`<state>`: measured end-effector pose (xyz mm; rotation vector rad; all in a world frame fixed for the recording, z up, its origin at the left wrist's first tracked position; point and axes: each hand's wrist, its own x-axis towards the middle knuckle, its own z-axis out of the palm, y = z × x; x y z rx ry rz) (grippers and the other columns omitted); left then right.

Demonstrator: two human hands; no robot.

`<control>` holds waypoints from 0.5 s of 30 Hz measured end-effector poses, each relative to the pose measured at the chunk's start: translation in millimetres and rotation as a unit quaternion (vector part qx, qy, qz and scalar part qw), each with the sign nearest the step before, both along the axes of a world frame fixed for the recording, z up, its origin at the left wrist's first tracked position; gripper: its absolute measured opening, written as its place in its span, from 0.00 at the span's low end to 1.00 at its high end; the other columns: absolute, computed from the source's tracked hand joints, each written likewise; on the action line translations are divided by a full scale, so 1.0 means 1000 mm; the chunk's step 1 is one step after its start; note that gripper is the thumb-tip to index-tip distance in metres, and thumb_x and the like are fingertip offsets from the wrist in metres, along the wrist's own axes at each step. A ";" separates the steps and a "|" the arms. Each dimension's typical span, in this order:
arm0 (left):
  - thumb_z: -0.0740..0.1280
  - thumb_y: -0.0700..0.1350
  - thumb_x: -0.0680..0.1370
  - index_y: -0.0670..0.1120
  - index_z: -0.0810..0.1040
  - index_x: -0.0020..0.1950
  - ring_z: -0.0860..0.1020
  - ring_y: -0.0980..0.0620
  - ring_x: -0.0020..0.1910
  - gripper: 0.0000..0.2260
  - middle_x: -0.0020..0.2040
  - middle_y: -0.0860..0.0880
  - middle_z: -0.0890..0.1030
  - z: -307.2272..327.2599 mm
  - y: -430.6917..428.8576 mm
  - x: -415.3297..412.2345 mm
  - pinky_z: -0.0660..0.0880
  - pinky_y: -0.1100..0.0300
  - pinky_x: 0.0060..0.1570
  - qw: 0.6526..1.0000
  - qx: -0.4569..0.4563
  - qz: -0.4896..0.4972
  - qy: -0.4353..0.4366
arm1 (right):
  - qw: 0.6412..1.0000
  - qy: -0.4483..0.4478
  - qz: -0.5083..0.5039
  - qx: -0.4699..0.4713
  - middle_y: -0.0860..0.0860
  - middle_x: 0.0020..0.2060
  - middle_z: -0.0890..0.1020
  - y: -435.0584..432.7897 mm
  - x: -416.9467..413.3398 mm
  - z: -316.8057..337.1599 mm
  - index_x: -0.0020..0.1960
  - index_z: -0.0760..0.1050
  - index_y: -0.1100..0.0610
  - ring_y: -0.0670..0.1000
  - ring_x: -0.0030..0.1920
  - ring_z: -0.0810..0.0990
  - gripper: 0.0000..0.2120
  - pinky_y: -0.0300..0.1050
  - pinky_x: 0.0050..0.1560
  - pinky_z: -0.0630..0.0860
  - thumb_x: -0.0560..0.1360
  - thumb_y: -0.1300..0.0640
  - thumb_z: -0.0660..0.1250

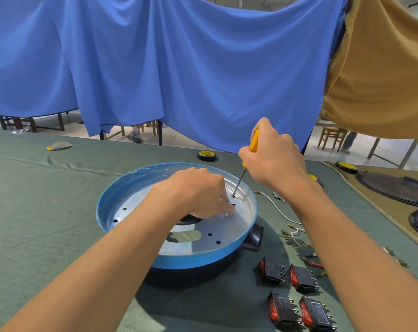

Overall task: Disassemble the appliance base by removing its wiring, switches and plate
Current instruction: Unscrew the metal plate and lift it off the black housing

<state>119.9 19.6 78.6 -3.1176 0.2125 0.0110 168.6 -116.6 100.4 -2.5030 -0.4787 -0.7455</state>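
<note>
The blue appliance base (pixel 129 200) sits open side up in the middle of the green counter (pixel 47 212), right in front of us, and the silver plate (pixel 229 228) is still inside it. Our right hand (pixel 275 159) is closed round the yellow handle of a screwdriver (pixel 253 140). Its tip stands on a screw (pixel 233 195) near the far right edge of the plate. Our left hand (pixel 198 190) rests on the plate just beside that screw, fingers curled down with the tips on the metal. We cannot tell whether they pinch anything, since the knuckles hide them.

We judge the task well advanced. Four red-and-black switches (pixel 301 279) already lie loose on the counter to the right of the base. White wires (pixel 276 207) with brass terminals are scattered near them, so wiring and switches look to be out. Several holes in the plate stand empty, which suggests most fasteners are gone. What is left, as far as we can see, is to free this screw and lift the plate out.

Farther off, a tape roll (pixel 206 155) lies behind the base, and a blue cloth (pixel 179 68) hangs across the back.
</note>
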 end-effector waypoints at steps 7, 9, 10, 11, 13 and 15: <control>0.60 0.64 0.78 0.58 0.77 0.66 0.72 0.52 0.48 0.20 0.63 0.53 0.78 0.000 0.000 0.000 0.67 0.59 0.43 1.000 0.002 -0.002 -0.003 | 1.000 0.010 -0.024 0.007 0.51 0.35 0.68 0.000 -0.001 0.001 0.47 0.63 0.54 0.53 0.34 0.67 0.11 0.48 0.36 0.63 0.74 0.49 0.61; 0.59 0.63 0.78 0.58 0.77 0.66 0.72 0.52 0.48 0.20 0.63 0.52 0.78 0.000 -0.001 0.000 0.67 0.59 0.44 1.000 0.003 -0.002 0.000 | 1.000 0.004 -0.027 -0.006 0.50 0.34 0.67 0.000 -0.001 0.000 0.47 0.61 0.53 0.56 0.36 0.69 0.13 0.49 0.37 0.64 0.77 0.45 0.60; 0.60 0.63 0.78 0.58 0.77 0.66 0.72 0.52 0.48 0.20 0.63 0.52 0.78 0.000 -0.001 0.000 0.67 0.59 0.44 1.000 0.003 -0.002 0.001 | 1.000 0.001 -0.027 -0.013 0.50 0.34 0.67 0.001 -0.001 0.000 0.47 0.61 0.53 0.57 0.38 0.70 0.14 0.50 0.38 0.64 0.77 0.43 0.60; 0.60 0.63 0.78 0.58 0.77 0.66 0.72 0.52 0.48 0.20 0.63 0.52 0.78 0.000 -0.001 -0.001 0.68 0.59 0.44 1.000 0.002 -0.002 0.001 | 1.000 0.001 -0.025 -0.015 0.50 0.34 0.67 0.001 -0.001 0.000 0.47 0.61 0.53 0.58 0.39 0.70 0.14 0.50 0.37 0.64 0.78 0.44 0.60; 0.60 0.63 0.78 0.58 0.77 0.66 0.72 0.52 0.48 0.20 0.63 0.52 0.78 0.000 0.000 -0.001 0.68 0.59 0.44 1.000 -0.002 -0.003 -0.001 | 1.000 0.008 -0.015 0.000 0.51 0.35 0.68 0.001 0.000 0.001 0.47 0.62 0.53 0.56 0.36 0.70 0.11 0.47 0.33 0.62 0.76 0.49 0.62; 0.60 0.63 0.78 0.58 0.77 0.66 0.73 0.52 0.48 0.20 0.62 0.52 0.79 0.000 0.000 -0.001 0.68 0.60 0.43 1.000 -0.003 -0.004 -0.004 | 0.999 0.033 0.001 0.024 0.51 0.36 0.70 0.001 0.000 0.003 0.48 0.63 0.54 0.52 0.35 0.68 0.10 0.45 0.31 0.61 0.73 0.51 0.63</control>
